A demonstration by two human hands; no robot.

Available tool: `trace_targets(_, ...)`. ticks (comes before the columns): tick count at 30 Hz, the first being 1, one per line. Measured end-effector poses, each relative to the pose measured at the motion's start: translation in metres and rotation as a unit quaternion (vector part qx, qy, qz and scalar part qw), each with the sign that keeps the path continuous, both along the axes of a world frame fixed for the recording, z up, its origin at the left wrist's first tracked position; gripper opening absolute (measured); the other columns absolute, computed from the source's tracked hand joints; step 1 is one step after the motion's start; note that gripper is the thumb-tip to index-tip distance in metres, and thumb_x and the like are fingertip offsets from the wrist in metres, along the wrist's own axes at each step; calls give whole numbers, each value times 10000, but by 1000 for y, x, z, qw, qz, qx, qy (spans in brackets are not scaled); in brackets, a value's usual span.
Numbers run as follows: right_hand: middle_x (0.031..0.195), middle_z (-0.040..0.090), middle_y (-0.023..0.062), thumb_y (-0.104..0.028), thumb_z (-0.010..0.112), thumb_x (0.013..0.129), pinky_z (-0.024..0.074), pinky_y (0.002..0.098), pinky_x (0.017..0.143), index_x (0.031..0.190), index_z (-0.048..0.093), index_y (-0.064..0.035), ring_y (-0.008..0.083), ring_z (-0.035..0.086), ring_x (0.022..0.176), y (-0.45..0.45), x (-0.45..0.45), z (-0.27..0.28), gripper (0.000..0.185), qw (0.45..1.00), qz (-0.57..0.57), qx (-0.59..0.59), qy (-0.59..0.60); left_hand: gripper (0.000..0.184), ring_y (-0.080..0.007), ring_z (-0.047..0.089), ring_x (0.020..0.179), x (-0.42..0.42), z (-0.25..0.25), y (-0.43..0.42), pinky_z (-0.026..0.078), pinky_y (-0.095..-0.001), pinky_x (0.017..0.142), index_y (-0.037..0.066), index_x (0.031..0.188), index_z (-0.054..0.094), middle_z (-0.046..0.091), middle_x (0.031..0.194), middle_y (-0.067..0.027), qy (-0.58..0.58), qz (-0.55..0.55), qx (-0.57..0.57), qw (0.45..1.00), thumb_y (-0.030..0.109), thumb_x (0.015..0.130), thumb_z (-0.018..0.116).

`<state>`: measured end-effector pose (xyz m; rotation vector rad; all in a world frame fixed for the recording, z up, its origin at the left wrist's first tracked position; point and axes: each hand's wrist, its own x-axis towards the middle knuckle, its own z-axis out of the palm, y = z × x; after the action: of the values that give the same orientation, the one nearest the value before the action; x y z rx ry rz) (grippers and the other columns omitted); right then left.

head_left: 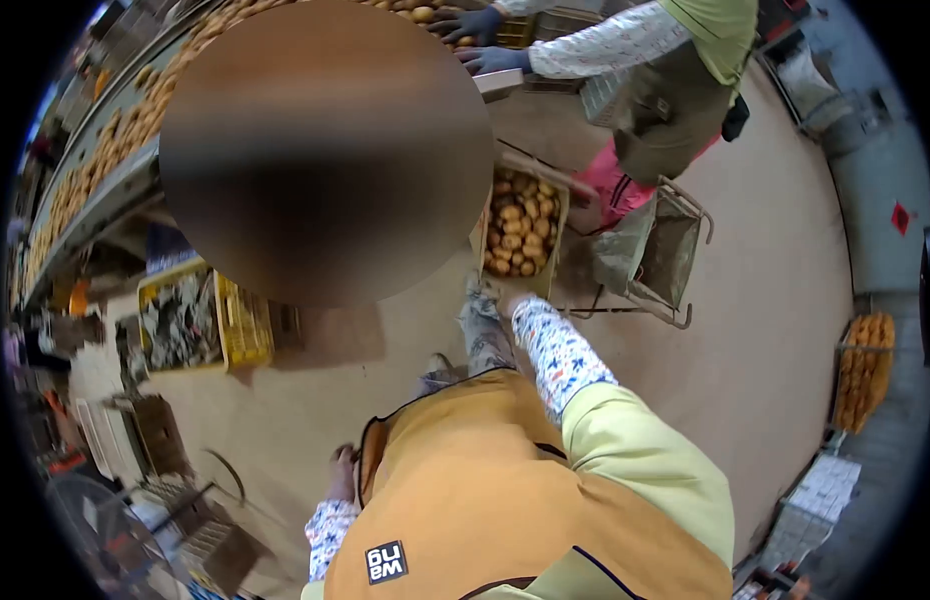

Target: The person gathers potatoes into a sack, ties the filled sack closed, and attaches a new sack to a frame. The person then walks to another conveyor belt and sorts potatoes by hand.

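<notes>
A crate (562,232) full of round, brownish potatoes (525,225) stands on the floor ahead of me. My right arm, in a patterned sleeve, stretches down to its near end, where my right hand (509,294) is closed on the rim; the fingers are small and partly hidden. My left hand (342,472) hangs beside my orange apron (465,480), loosely open, with nothing seen in it. A large blurred oval hides much of the upper left middle.
A co-worker's gloved hands (490,60) are over a potato-laden conveyor (115,150). A metal-framed chair (670,255) stands right of the crate. At left, a yellow crate (243,320) holds dark scraps. Netted orange sacks (865,370) lean at far right.
</notes>
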<state>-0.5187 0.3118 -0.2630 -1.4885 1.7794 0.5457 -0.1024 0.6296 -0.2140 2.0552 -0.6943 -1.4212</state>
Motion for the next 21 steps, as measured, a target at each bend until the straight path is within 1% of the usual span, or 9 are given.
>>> trace_targets(4,1274,434,176,-219,460,802,330,346,981,1277,396,-75,297,417,1185,86,13,-112,500,992,79,-43,-87,208,-147,509,683,51,-19,182,411,-271,594,41,894,560,553,802,-70,100,106,130,981,222,821,488)
trace_targets(7,1239,466,183,-258,449,806,349,360,963,1231,444,-71,309,444,1156,120,11,15,465,988,13,126,-83,246,-155,507,677,6,-43,284,407,-271,551,64,894,549,527,821,-44,261,349,17,900,299,854,487)
trace_targets(9,1206,491,193,-290,449,800,365,370,943,1186,482,-68,319,466,1129,153,-2,50,447,993,59,92,-55,282,-196,536,825,-26,-35,261,459,-323,666,40,952,527,521,923,-71,-16,84,-17,996,294,903,414)
trace_targets(12,1148,538,184,-301,454,796,375,372,927,1142,529,-74,295,508,1086,196,-48,70,420,965,221,138,-4,255,-271,540,931,-90,-41,167,426,-372,829,-21,1025,513,533,926,-175,-14,106,-72,992,144,914,354)
trace_targets(13,1148,538,184,-301,454,796,375,372,927,1142,529,-74,295,508,1086,207,-67,82,420,962,232,145,-6,259,-272,524,976,-126,-3,115,418,-364,843,-12,1022,519,541,971,-165,24,170,9,985,167,897,380)
trace_targets(14,1141,550,163,-304,456,802,384,370,915,1122,548,-82,279,517,1079,216,-87,100,400,947,290,137,-28,342,-270,510,1023,-133,-51,115,394,-350,885,10,1055,524,546,1045,-145,-75,-38,-67,994,277,876,407)
trace_targets(15,1134,562,143,-307,457,807,393,369,903,1101,568,-90,264,525,1073,225,-103,109,382,929,343,126,-55,377,-254,510,1014,-173,-45,81,405,-327,859,24,1090,522,552,1059,-135,26,118,-10,993,300,837,476)
trace_targets(16,1134,562,143,-307,457,807,393,369,903,1101,568,-90,264,525,1073,229,-115,104,382,927,348,128,-60,442,-233,517,972,-227,42,26,412,-313,828,11,1150,492,546,1068,-131,77,99,20,992,305,820,510)
trace_targets(21,1054,609,86,-318,527,755,403,346,880,1061,606,-136,252,550,1026,226,-156,40,364,844,520,120,55,756,-295,523,1042,-343,20,-33,405,-348,874,-35,1189,464,560,1101,-193,-46,-148,143,978,559,732,570)
